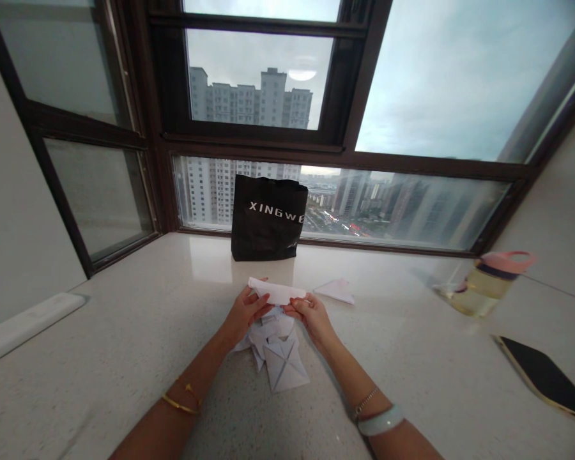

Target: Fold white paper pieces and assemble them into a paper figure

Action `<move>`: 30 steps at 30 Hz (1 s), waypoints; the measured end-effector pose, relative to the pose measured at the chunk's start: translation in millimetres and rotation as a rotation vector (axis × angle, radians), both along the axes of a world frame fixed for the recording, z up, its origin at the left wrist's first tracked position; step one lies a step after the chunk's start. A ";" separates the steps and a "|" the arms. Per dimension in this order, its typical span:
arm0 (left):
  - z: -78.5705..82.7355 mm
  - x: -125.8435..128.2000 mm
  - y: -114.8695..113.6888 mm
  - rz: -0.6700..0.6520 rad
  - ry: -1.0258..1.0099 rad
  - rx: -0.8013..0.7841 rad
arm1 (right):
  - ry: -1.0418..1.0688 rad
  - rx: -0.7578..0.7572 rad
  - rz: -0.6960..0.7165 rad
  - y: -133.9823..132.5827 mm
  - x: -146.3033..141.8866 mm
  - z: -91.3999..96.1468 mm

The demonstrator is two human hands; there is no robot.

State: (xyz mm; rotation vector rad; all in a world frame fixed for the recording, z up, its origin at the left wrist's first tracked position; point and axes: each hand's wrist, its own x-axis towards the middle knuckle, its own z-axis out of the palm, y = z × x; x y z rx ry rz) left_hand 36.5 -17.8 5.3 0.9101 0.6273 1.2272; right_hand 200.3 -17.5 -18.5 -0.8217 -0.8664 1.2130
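Observation:
A folded strip of white paper (280, 293) is held up between both hands over the pale counter. My left hand (250, 308) pinches its left part, thumb in front and fingers behind. At its right end, my right hand (311, 312) grips the paper between thumb and fingers. Just below the hands lies a loose pile of folded white papers (268, 332). The nearest one, a square folded paper (286, 365), shows creases crossing at its middle. Another folded paper, roughly triangular (336, 291), rests on the counter to the right of my right hand.
A black bag (268, 223) with white lettering stands by the window. To the right are a bottle (486, 291) with a pink lid and a dark tablet-like device (549, 374). A long white object (31, 322) lies at the left on the counter (138, 338).

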 end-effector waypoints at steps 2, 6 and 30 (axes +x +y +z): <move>-0.6 0.8 1.1 0.041 0.019 -0.005 | -0.021 0.001 0.020 -1.1 -1.1 0.5; -4.6 0.6 6.7 0.101 0.023 -0.015 | -0.087 -0.005 0.057 -1.8 -2.5 0.6; -10.9 5.3 9.5 0.160 0.147 -0.060 | -0.414 0.049 -0.027 1.1 4.3 5.8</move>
